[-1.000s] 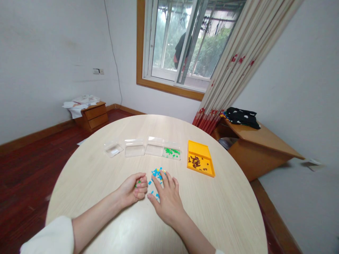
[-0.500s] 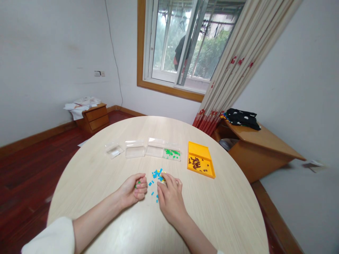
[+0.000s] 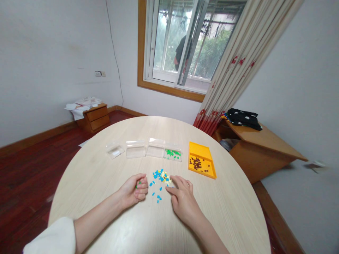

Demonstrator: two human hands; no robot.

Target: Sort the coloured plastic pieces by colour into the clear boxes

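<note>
My left hand point(image 3: 135, 190) is curled closed beside the pile, with bits of small green pieces point(image 3: 138, 185) showing between its fingers. My right hand point(image 3: 182, 195) lies palm down at the right of the pile, thumb and fingers apart. Its fingertips are close to the pale yellow pieces point(image 3: 170, 180); what lies under the palm is hidden. Between both hands is a loose heap of small blue pieces point(image 3: 159, 173) mixed with yellow ones. Several blue pieces are scattered toward the table's near side.
Past the pile stands a row of clear plastic boxes point(image 3: 136, 152); the rightmost holds green pieces point(image 3: 172, 153). An open yellow case point(image 3: 210, 173) with dark brown pieces point(image 3: 196, 163) lies to the right. All rest on a round wooden table point(image 3: 106, 180).
My right hand has slid right, off the pile, and its fingers have spread. More yellow and blue pieces now show. My left hand stays closed in about the same place.
</note>
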